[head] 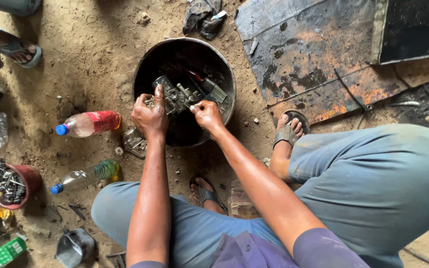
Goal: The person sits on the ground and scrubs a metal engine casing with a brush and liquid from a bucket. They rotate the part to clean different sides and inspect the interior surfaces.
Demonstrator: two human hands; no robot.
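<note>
I squat over a round black metal basin (224, 69) on the dirt. My left hand (149, 117) grips a greasy metal engine part (173, 94) at its left end, thumb on top, over the basin. My right hand (206, 114) pinches the part's right side with the fingertips; whether it holds a small tool, I cannot tell. A paintbrush (209, 87) with a dark red handle lies in the basin just beyond the part.
Two plastic bottles with blue caps (88, 123) (83, 175) lie left of the basin. A red bowl of bolts (10, 185) sits at far left. A rusty metal sheet (314, 54) lies at upper right. Another person's sandalled foot (21, 51) is at upper left.
</note>
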